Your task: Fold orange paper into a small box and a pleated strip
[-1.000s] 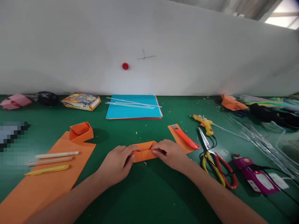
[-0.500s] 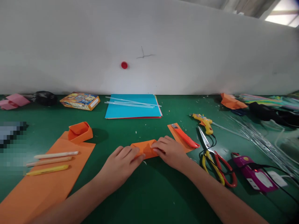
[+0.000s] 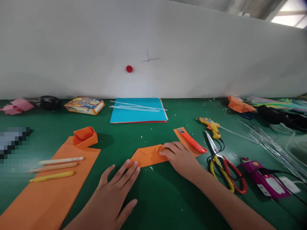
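A folded orange paper strip [image 3: 149, 156] lies on the green table in front of me, with crease lines across its face. My left hand [image 3: 116, 188] is spread flat, its fingertips resting on the strip's left end. At the other end, the fingers of my right hand [image 3: 180, 159] are bent together on the paper and hide its right tip. Just past the right hand, a red utility knife [image 3: 193, 143] lies on another orange paper piece [image 3: 177, 132]. A folded orange paper box shape [image 3: 85, 136] sits to the left, beyond the left hand.
Pencil-like sticks, one yellow [image 3: 51, 176], lie on a large orange sheet [image 3: 55, 198]. Scissors [image 3: 224, 169], a yellow glue gun [image 3: 209, 124] and a purple power adapter [image 3: 265, 180] with cords are at right. Blue paper [image 3: 136, 116] and a small box [image 3: 84, 105] stand behind.
My left hand has opened from its pinch and drawn back toward me, baring the strip's left part. The right hand stays at the right end.
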A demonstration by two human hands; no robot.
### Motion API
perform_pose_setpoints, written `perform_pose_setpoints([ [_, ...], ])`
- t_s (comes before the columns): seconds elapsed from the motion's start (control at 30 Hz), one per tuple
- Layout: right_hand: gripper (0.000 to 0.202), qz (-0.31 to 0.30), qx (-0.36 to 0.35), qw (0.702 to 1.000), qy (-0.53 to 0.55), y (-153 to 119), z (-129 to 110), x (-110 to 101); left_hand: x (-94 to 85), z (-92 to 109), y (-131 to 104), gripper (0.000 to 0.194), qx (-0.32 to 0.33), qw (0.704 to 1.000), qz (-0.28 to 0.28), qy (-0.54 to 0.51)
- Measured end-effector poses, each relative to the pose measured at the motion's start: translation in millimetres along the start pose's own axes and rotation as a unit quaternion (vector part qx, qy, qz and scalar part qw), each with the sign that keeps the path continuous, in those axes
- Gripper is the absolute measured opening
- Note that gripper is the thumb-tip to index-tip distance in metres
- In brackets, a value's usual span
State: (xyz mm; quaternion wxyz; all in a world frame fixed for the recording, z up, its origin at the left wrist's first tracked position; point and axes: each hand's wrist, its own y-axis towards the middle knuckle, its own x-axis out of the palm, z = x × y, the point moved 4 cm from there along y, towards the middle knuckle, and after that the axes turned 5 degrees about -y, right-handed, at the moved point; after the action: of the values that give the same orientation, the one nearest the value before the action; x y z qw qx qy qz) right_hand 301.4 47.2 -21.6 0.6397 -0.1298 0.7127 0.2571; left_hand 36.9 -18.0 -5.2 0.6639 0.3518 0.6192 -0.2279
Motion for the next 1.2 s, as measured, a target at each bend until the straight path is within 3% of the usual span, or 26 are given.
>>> perform_pose_setpoints([
  [0.1, 0.049, -0.026, 0.017, 0.999, -0.027, 5, -15, -10, -0.3, 1, 0, 0.063, -0.015, 1.0, 0.009, 0.004],
  [0.17, 0.043, -0.02, 0.028, 0.999, -0.028, 11, -35, -19, -0.5, 1, 4, 0.062, -0.028, 1.0, 0.003, -0.009],
  [0.27, 0.044, -0.041, -0.052, 0.996, 0.053, 15, -79, -23, -2.5, -2, 8, 0.061, -0.044, 0.998, -0.017, -0.04],
  [0.37, 0.078, -0.096, -0.127, 0.981, 0.113, 3, -103, -13, -5.9, -3, 9, 0.059, -0.042, 0.997, -0.043, -0.056],
  [0.43, 0.081, -0.116, -0.118, 0.98, 0.114, -9, -94, -5, -8.0, -3, 6, 0.06, -0.046, 0.996, -0.048, -0.053],
  [0.5, 0.077, -0.107, -0.06, 0.988, 0.093, -22, -70, -2, -9.5, -2, 2, 0.065, -0.05, 0.996, -0.047, -0.054],
  [0.6, 0.069, -0.108, -0.019, 0.992, 0.062, -39, -37, -7, -10.9, -2, 0, 0.07, -0.061, 0.994, -0.052, -0.074],
  [0.67, 0.068, -0.119, -0.012, 0.991, 0.055, -45, -27, -12, -12.2, -6, 5, 0.064, -0.077, 0.99, -0.056, -0.105],
  [0.8, 0.068, -0.105, -0.009, 0.993, 0.057, -45, -25, -18, -13.6, -19, 26, 0.036, -0.107, 0.981, -0.034, -0.156],
  [0.93, 0.067, -0.077, 0.024, 0.994, 0.079, -39, -23, -18, -6.1, -26, 41, 0.045, -0.148, 0.974, -0.011, -0.173],
  [1.07, 0.073, -0.027, 0.041, 0.993, 0.111, -30, -18, -20, -0.8, -15, 43, 0.02, -0.169, 0.966, -0.009, -0.195],
  [1.2, 0.046, 0.032, 0.013, 0.993, 0.109, -23, -14, -19, -10.4, 4, 39, 0.011, -0.134, 0.948, -0.006, -0.29],
])
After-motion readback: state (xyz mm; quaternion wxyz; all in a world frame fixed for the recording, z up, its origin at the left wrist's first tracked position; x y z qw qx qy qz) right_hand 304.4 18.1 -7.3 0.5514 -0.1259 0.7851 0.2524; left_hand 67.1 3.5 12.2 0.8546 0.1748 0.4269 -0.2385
